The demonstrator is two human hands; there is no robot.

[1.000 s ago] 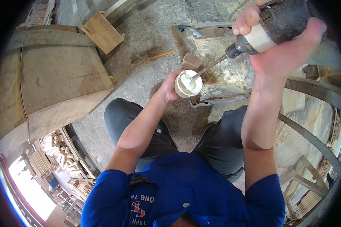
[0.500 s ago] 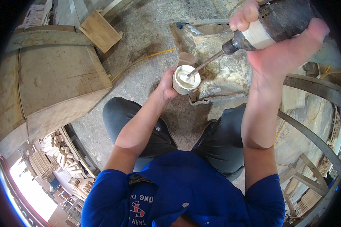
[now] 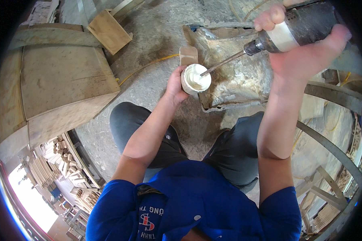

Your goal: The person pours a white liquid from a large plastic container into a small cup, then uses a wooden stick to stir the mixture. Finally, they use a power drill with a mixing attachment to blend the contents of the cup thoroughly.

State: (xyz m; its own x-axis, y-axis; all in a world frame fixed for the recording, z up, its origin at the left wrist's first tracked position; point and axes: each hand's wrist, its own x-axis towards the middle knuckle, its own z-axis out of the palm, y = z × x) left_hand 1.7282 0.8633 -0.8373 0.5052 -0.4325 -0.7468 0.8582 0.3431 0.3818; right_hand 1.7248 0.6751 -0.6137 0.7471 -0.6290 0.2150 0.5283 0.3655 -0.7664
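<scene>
My left hand (image 3: 174, 85) is wrapped around the side of a small round tub (image 3: 188, 89) that holds thick white paste (image 3: 197, 83). My right hand (image 3: 295, 60), up at the right, grips a dark power drill (image 3: 313, 25) with a pale band near its nose. A long metal rod (image 3: 225, 63) runs from the drill down to the left, its end dipped in the paste. Just beyond the tub a flat, pale brown piece with rounded corners (image 3: 188, 54) sticks up; whether my left hand also holds it cannot be made out.
A crusted, paste-smeared sheet (image 3: 245, 82) lies on the concrete floor beyond my knees. Wooden boxes (image 3: 64, 80) stand to the left, with a small wooden piece (image 3: 110, 32) behind. A yellow cord (image 3: 149, 64) crosses the floor. Curved bars (image 3: 330, 94) are at right.
The tub has tipped and shifted slightly left, and the flat brown piece now shows more fully beyond it. My right hand and the drill have moved a little to the right.
</scene>
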